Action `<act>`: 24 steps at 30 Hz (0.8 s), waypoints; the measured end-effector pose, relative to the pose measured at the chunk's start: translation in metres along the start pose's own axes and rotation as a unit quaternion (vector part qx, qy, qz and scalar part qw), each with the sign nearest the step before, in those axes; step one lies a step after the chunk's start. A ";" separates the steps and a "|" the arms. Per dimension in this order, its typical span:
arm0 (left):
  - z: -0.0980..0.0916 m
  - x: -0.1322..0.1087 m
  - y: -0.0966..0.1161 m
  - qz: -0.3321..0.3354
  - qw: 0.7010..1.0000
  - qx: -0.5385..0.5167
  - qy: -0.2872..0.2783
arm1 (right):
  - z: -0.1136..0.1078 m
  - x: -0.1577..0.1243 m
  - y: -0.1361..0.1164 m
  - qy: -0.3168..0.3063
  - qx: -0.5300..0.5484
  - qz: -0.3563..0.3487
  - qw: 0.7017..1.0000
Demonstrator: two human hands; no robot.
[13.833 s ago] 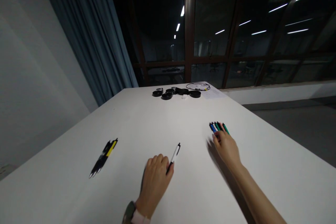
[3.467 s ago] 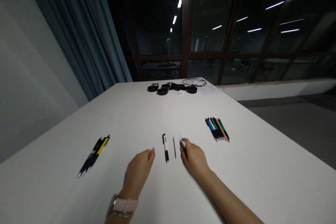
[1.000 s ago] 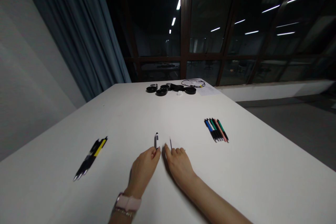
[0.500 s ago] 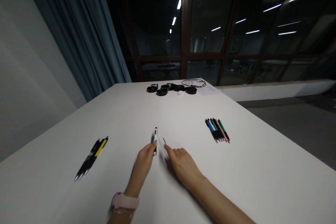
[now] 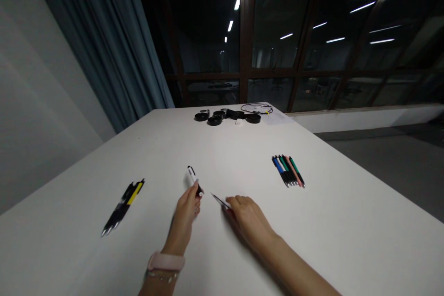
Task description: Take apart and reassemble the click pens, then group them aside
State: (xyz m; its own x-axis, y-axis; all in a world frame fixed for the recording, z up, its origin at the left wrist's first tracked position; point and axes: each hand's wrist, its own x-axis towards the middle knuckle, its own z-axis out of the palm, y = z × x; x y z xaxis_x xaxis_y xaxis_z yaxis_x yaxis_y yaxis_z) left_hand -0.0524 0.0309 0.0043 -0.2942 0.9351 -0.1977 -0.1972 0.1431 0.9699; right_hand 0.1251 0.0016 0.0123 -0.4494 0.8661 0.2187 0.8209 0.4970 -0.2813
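Dim light, soft shadows on the white table (image 5: 166, 148), streaky glare in dark windows (image 5: 277, 14).

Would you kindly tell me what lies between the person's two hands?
Between them, the head view shows the black end of a white pen in the left hand and a thin dark rod in the right hand.
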 end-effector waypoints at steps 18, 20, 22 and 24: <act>-0.007 0.003 -0.006 0.036 0.998 -0.041 0.018 | 0.001 -0.009 0.004 0.135 0.071 -0.080 0.985; -0.008 0.003 -0.006 0.043 0.998 -0.047 0.025 | 0.002 -0.010 0.005 0.158 0.081 -0.099 0.979; -0.008 0.002 -0.005 0.043 0.997 -0.049 0.028 | 0.002 -0.010 0.005 0.168 0.084 -0.109 0.976; -0.007 0.002 -0.004 0.042 0.998 -0.047 0.026 | 0.001 -0.009 0.005 0.164 0.084 -0.108 0.977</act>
State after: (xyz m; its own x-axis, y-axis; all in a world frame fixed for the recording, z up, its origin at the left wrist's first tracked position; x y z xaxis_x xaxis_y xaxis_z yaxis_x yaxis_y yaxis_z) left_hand -0.0593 0.0301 -0.0010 -0.3609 0.9242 -0.1249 -0.2553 0.0309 0.9664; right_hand 0.1329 -0.0037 0.0078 -0.4462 0.6903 0.5696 0.6372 0.6920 -0.3394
